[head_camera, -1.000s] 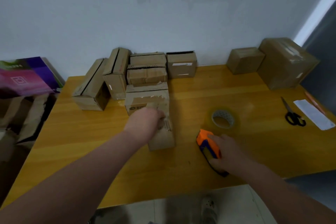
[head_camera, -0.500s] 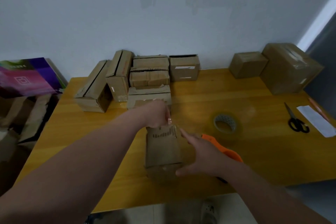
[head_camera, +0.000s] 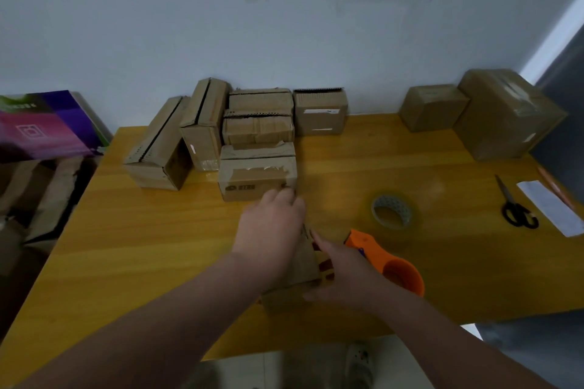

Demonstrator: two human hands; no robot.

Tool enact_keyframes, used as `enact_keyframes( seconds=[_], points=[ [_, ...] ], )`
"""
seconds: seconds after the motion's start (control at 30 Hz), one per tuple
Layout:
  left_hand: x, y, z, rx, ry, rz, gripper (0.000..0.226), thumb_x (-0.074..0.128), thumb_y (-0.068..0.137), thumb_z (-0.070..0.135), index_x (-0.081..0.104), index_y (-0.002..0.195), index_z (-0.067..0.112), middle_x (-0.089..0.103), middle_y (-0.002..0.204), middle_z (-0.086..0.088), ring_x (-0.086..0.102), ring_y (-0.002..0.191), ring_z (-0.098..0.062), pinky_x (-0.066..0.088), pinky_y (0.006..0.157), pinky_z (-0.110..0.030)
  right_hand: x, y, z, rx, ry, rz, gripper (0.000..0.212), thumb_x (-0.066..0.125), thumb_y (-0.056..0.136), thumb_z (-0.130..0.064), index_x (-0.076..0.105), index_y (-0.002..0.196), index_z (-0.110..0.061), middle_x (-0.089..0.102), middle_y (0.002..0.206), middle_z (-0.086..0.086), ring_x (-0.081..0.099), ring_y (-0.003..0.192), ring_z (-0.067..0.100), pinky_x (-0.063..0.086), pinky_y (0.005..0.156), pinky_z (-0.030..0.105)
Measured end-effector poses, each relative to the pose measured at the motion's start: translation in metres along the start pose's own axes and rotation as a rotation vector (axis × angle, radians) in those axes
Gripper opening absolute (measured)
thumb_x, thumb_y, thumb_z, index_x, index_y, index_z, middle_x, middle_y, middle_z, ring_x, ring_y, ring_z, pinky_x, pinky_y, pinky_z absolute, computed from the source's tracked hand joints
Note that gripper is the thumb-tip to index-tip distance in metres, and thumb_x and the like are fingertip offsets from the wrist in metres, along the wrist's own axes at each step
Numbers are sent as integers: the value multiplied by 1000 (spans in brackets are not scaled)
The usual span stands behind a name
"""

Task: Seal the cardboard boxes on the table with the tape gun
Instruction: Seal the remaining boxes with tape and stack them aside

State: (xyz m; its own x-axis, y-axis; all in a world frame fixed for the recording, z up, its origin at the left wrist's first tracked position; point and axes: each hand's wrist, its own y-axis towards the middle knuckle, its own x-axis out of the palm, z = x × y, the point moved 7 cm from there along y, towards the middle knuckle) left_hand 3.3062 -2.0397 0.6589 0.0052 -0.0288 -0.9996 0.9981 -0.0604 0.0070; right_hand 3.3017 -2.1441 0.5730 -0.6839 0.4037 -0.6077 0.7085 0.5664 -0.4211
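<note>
Positioning is the step in hand, I judge: nothing is being taped yet. My left hand (head_camera: 271, 230) lies over the small box (head_camera: 308, 267), fingers curled down past its far end. My right hand (head_camera: 343, 278) clasps its right side, thumb round the near corner. The tape gun (head_camera: 395, 271) lies untouched on the table (head_camera: 158, 246), just right of my right knuckles; the tape roll (head_camera: 392, 211) sits beyond it. Next, my right fingers must release the box and take the gun while my left pins the box down.

I noted a glossy wooden table (head_camera: 126, 246), matt cardboard boxes (head_camera: 257, 180), a smooth orange plastic tape gun (head_camera: 401, 275) and a shiny tape roll (head_camera: 392, 211).
</note>
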Motion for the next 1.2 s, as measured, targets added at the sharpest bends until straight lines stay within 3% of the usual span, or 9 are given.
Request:
enact_keyframes(
  seconds=[0.07, 0.17, 0.33, 0.53, 0.77, 0.87, 0.97, 1.07, 1.2],
  points=[
    [14, -18, 4, 14, -55, -71, 32, 45, 98, 33, 50, 128, 21, 50, 126, 1, 47, 114, -17, 44, 89, -28, -2, -2, 4, 5, -29, -29, 100, 73, 81, -12, 6, 154, -25, 36, 150, -6, 54, 112, 10, 52, 84, 22],
    [33, -34, 1, 15, -69, -155, 58, 32, 98, 53, 30, 147, 21, 34, 147, 3, 32, 132, -17, 34, 105, -31, -18, -2, 15, 23, -101, 34, 78, 56, 85, 2, 24, 151, -23, 44, 146, -5, 57, 112, 11, 51, 89, 24],
    [34, -46, -2, 18, -84, -110, 72, 33, 93, 61, 18, 152, 20, 22, 154, 5, 20, 140, -15, 26, 112, -31, -47, 5, 13, 12, -69, 201, 50, 52, 95, -9, 43, 143, -22, 54, 136, -7, 54, 110, 7, 40, 88, 18],
    [37, -53, -5, 15, -103, -102, 81, 34, 87, 72, 20, 151, 24, 17, 158, 7, 14, 144, -15, 16, 116, -32, -50, 17, -3, -26, -69, 229, 44, 51, 98, -15, 46, 142, -21, 56, 134, -7, 51, 105, 4, 38, 88, 18],
    [43, -51, -5, 1, -217, -75, 74, 46, 88, 54, 24, 151, 24, 17, 158, 10, 10, 146, -12, 13, 117, -29, -42, 26, -14, -25, 45, 207, 46, 53, 96, -11, 46, 141, -20, 55, 136, -4, 50, 125, 12, 38, 102, 25],
    [46, -55, -16, 74, -317, -91, 75, 52, 85, 48, 24, 151, 24, 16, 158, 12, 8, 146, -6, -3, 112, -18, -39, 24, -15, -48, 125, 158, 45, 58, 94, -10, 51, 137, -20, 60, 130, -4, 54, 119, 9, 40, 103, 27],
    [48, -60, -27, 171, -376, -65, 81, 41, 74, 54, 28, 149, 24, 19, 156, 14, 6, 140, 4, -15, 107, -12, -35, 21, -11, -69, 237, 114, 40, 67, 88, -10, 61, 127, -20, 67, 116, -9, 60, 108, 1, 45, 96, 22],
    [54, -66, -35, 213, -427, -42, 85, 33, 69, 54, 29, 148, 25, 16, 150, 18, 4, 138, 5, -12, 111, -15, -30, 20, -8, -62, 329, 79, 36, 73, 83, -13, 67, 117, -22, 70, 105, -15, 63, 100, -4, 47, 85, 14],
    [59, -69, -41, 230, -485, -6, 75, 44, 73, 45, 37, 144, 24, 27, 148, 16, 14, 141, 0, -4, 116, -23, -26, 20, -6, -42, 384, 109, 26, 76, 80, -18, 71, 103, -29, 71, 102, -14, 64, 100, 1, 49, 90, 23]
  ],
)
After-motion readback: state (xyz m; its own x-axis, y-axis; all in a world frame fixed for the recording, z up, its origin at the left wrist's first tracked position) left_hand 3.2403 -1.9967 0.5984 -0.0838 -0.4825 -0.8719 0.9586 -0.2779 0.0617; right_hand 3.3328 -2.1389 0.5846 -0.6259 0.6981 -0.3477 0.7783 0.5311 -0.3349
